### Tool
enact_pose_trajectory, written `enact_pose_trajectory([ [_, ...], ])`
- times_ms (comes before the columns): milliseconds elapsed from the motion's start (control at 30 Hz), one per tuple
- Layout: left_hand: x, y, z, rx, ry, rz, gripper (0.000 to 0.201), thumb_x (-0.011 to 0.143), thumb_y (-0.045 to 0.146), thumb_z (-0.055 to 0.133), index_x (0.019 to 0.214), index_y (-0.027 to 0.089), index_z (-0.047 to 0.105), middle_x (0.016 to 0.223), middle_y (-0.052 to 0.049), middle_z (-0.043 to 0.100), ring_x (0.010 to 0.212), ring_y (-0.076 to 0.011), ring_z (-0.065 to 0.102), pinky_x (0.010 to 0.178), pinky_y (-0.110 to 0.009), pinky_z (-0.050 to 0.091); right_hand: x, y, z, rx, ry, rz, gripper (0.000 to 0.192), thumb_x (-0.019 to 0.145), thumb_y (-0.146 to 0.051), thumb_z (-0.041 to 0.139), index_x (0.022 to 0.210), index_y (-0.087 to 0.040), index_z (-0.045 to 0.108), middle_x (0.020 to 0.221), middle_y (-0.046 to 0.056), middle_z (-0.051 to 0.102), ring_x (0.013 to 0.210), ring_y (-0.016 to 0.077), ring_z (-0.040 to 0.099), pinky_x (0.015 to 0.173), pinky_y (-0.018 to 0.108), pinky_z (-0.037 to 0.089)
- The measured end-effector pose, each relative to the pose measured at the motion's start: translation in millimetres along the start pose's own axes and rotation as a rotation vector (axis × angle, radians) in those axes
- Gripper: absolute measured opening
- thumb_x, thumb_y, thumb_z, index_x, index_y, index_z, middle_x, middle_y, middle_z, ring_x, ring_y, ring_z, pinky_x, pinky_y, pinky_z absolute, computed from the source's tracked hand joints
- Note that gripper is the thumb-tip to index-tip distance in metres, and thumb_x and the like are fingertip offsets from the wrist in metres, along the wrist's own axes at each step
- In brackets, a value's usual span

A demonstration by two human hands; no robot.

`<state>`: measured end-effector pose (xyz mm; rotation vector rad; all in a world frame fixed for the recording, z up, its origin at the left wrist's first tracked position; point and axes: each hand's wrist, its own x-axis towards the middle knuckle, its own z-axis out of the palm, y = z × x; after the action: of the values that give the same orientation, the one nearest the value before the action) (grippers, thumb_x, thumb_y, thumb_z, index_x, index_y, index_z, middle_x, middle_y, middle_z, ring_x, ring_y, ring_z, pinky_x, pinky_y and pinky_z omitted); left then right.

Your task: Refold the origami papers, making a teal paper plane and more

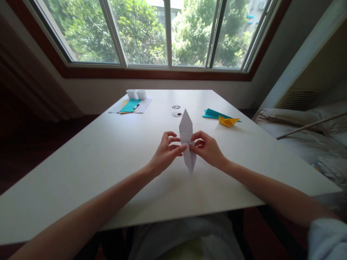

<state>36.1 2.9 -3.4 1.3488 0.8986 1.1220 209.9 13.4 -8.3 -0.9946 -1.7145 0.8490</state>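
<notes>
A folded white paper piece (185, 127), long and pointed at both ends, stands upright over the middle of the white table (108, 151). My left hand (165, 153) pinches its middle from the left with thumb and fingers. From the other side, my right hand (207, 148) grips the same spot. The paper's lower tip hangs just above the tabletop near me.
A yellow paper boat (228, 121) lies on a teal folded sheet (213, 113) at the right rear. At the left rear are stacked paper sheets (130, 106) with a pen (137, 105) and two small white boxes (136, 94). A bed (306, 133) stands to the right.
</notes>
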Motion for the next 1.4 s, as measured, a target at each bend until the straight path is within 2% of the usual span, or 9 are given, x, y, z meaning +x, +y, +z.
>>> enact_pose_trajectory([
  [67,-0.7,0.7,0.7,-0.017,-0.003,-0.050,0.034,0.070,0.036,0.067,0.086,0.020,0.042,0.097,-0.001,0.054,0.079,-0.0127,0.059,0.068,-0.030,0.050,2.0,1.9,-0.3,0.034,0.059,0.018,0.025,0.069,-0.036,0.065,0.081,-0.020,0.049,0.083,-0.001,0.055,0.060,0.0096,0.056,0.053,0.025,0.052],
  [133,-1.5,1.3,1.8,0.010,-0.054,-0.095,0.030,0.069,0.038,0.067,0.078,0.017,0.047,0.091,-0.001,0.056,0.077,-0.0123,0.058,0.068,-0.028,0.049,4.3,3.7,-0.5,0.068,0.117,0.037,0.027,0.067,-0.037,0.066,0.080,-0.020,0.048,0.082,-0.002,0.054,0.059,0.0092,0.055,0.050,0.024,0.050],
  [233,-2.9,1.5,3.9,0.051,-0.095,-0.124,0.028,0.066,0.035,0.070,0.075,0.015,0.053,0.080,0.000,0.058,0.072,-0.0120,0.058,0.067,-0.027,0.048,6.4,4.9,0.6,0.107,0.175,0.060,0.029,0.066,-0.035,0.067,0.079,-0.020,0.046,0.082,-0.002,0.054,0.058,0.0087,0.053,0.047,0.023,0.048],
  [567,-0.2,-1.8,5.4,-0.048,-0.017,-0.164,0.018,0.065,0.028,0.068,0.070,0.014,0.057,0.070,0.000,0.059,0.067,-0.0118,0.056,0.066,-0.028,0.047,4.1,4.1,5.0,0.120,0.249,0.055,0.028,0.066,-0.032,0.068,0.080,-0.020,0.046,0.085,-0.002,0.052,0.060,0.0075,0.052,0.050,0.022,0.049],
  [733,1.3,-1.0,5.7,-0.110,0.046,-0.189,0.023,0.067,0.031,0.067,0.066,0.014,0.052,0.068,0.001,0.056,0.064,-0.0103,0.055,0.062,-0.025,0.045,4.7,5.5,6.3,0.145,0.239,0.065,0.029,0.068,-0.035,0.066,0.084,-0.021,0.046,0.090,-0.001,0.052,0.062,0.0078,0.053,0.053,0.022,0.050],
  [800,1.5,-1.3,5.3,-0.112,0.038,-0.196,0.026,0.068,0.035,0.067,0.068,0.014,0.051,0.069,0.001,0.056,0.064,-0.0102,0.054,0.061,-0.024,0.044,4.8,5.6,7.0,0.153,0.240,0.073,0.030,0.068,-0.035,0.066,0.086,-0.021,0.047,0.092,-0.001,0.052,0.062,0.0082,0.054,0.054,0.023,0.051],
  [1033,0.6,-3.6,4.5,-0.009,-0.038,-0.134,0.026,0.066,0.031,0.070,0.069,0.014,0.050,0.065,0.002,0.055,0.063,-0.0098,0.053,0.059,-0.023,0.043,6.1,7.7,8.6,0.176,0.266,0.088,0.031,0.067,-0.033,0.068,0.086,-0.021,0.047,0.092,-0.001,0.053,0.062,0.0082,0.055,0.053,0.022,0.049],
  [1233,1.6,-2.6,3.4,0.046,0.017,-0.104,0.024,0.067,0.030,0.068,0.076,0.013,0.055,0.070,-0.001,0.058,0.064,-0.0109,0.054,0.057,-0.023,0.042,5.5,7.1,9.0,0.203,0.257,0.093,0.029,0.068,-0.032,0.067,0.087,-0.021,0.047,0.093,-0.002,0.052,0.062,0.0080,0.056,0.055,0.023,0.050],
  [1400,0.7,-4.3,0.6,0.117,0.019,-0.059,0.026,0.069,0.035,0.068,0.074,0.014,0.053,0.064,0.000,0.057,0.058,-0.0102,0.052,0.053,-0.021,0.040,6.2,8.5,9.6,0.207,0.270,0.098,0.031,0.068,-0.033,0.067,0.087,-0.022,0.046,0.094,-0.001,0.054,0.062,0.0091,0.058,0.056,0.024,0.050],
])
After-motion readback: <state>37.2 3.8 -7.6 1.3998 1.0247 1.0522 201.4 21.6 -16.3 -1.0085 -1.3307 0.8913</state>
